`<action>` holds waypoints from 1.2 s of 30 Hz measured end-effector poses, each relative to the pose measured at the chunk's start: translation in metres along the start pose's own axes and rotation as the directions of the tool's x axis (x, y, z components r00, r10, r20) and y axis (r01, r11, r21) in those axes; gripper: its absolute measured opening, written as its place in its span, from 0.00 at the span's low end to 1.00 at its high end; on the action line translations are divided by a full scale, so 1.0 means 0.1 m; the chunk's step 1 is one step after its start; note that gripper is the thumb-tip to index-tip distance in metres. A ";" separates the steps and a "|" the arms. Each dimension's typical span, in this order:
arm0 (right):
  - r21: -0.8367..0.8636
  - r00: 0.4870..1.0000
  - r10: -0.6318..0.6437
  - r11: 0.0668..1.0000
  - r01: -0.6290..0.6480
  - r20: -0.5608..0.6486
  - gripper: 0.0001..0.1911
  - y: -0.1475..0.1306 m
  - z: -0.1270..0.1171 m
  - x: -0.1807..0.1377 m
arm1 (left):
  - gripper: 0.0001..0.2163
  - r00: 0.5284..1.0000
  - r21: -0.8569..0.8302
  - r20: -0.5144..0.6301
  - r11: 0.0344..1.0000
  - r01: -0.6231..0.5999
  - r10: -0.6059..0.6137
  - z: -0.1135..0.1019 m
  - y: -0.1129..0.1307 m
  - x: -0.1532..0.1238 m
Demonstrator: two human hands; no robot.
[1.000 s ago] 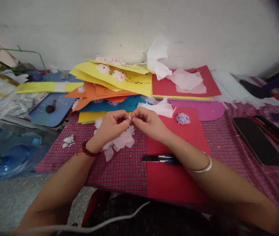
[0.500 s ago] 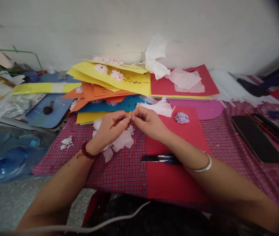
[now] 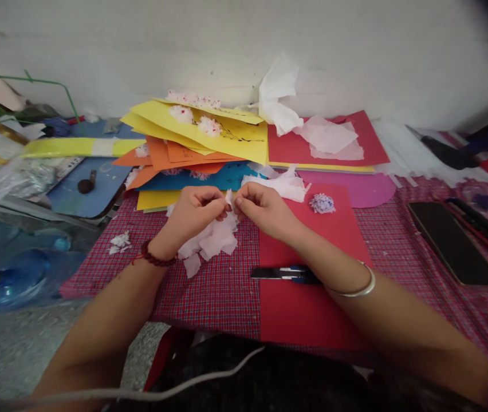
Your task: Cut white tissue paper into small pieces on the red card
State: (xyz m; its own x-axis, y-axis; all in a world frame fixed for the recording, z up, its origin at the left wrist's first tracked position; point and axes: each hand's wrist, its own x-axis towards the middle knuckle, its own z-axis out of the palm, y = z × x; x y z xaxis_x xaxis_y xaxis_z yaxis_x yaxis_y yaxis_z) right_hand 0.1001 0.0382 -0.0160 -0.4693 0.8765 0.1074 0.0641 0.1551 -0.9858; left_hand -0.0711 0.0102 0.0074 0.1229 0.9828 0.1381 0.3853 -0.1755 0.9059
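Note:
Above the plaid tablecloth, a small piece of white tissue paper [image 3: 229, 199] sticks up between my fingertips. My left hand [image 3: 196, 216] is closed in a pinch on its left side. From the other side, my right hand [image 3: 267, 210] pinches at its edge with thumb and forefinger. Beneath my left hand lies a pile of torn tissue pieces [image 3: 216, 237], partly hidden by it. To the right, a fluffy purple-and-white paper ball [image 3: 322, 203] rests on a red sheet [image 3: 308, 315]. A dark utility knife [image 3: 284, 274] lies across the sheet's left edge, partly under my right forearm.
Stacked yellow cards [image 3: 239, 140] with paper blossoms stand against the wall, over orange and blue ones. Crumpled tissue [image 3: 284, 184] lies in front. A phone [image 3: 454, 243] is at the right, with pens [image 3: 480, 226] beside it. Small white scraps [image 3: 119, 242] sit at the left.
The tissue piece between my fingers now shows more, standing up taller. My fingertips have moved slightly apart. The whole view has shifted a little.

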 end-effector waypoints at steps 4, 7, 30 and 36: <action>-0.009 0.999 -0.051 0.999 0.051 -0.008 0.04 -0.01 0.02 -0.02 | 0.08 1.000 -0.027 0.029 1.000 0.007 -0.006 -0.02 -0.02 0.01; -0.055 0.997 -0.076 0.996 0.076 -0.001 0.03 0.00 0.03 -0.03 | 0.10 0.998 -0.003 0.066 1.000 0.014 -0.014 -0.02 -0.03 0.01; -0.019 0.994 -0.102 0.995 0.101 -0.042 0.04 0.04 0.03 -0.01 | 0.07 0.983 -0.354 0.182 0.933 0.063 0.003 0.03 -0.08 0.02; 0.035 0.993 -0.106 0.994 0.108 -0.042 0.03 0.03 0.00 0.01 | 0.08 0.988 -0.315 0.149 0.946 0.081 -0.036 0.06 -0.09 0.04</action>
State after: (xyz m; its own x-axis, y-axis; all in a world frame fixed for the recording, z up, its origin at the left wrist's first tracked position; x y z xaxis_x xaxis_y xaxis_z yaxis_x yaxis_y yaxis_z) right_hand 0.0996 0.0390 -0.0192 -0.4364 0.8732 0.2170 -0.0176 0.2328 -0.9724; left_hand -0.0689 0.0156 -0.0027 0.2437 0.9688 0.0448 0.0867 -0.0678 0.9939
